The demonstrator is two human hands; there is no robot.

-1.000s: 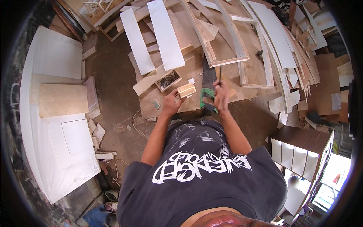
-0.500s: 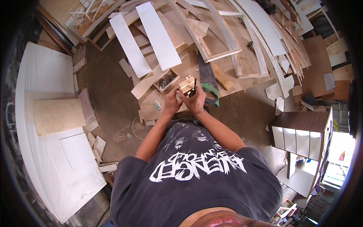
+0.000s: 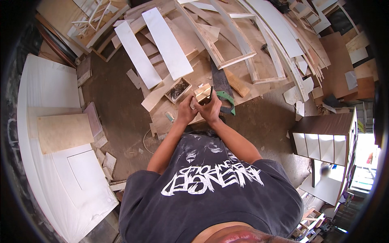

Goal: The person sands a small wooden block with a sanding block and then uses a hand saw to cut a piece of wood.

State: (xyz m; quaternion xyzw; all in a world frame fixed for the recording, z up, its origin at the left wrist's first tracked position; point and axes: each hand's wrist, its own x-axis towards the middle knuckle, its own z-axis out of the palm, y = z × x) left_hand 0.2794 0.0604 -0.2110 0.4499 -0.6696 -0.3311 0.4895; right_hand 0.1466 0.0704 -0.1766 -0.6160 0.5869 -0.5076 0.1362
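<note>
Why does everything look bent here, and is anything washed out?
Head view: fisheye lens, so the white panel at left bows along its outer edge; head view, right: the bright opening glares nearly white; head view, corners: black.

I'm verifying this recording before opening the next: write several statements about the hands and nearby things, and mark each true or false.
1. The left hand holds a small wooden block. True.
2. The right hand holds a slim dark tool. True.
3. The hands are far apart. False: they are close together at the block.
4. A saw lies beside the right hand. True.
5. The saw's handle is red. False: it is green.
6. Nothing lies left of the block. False: an open wooden box does.
</note>
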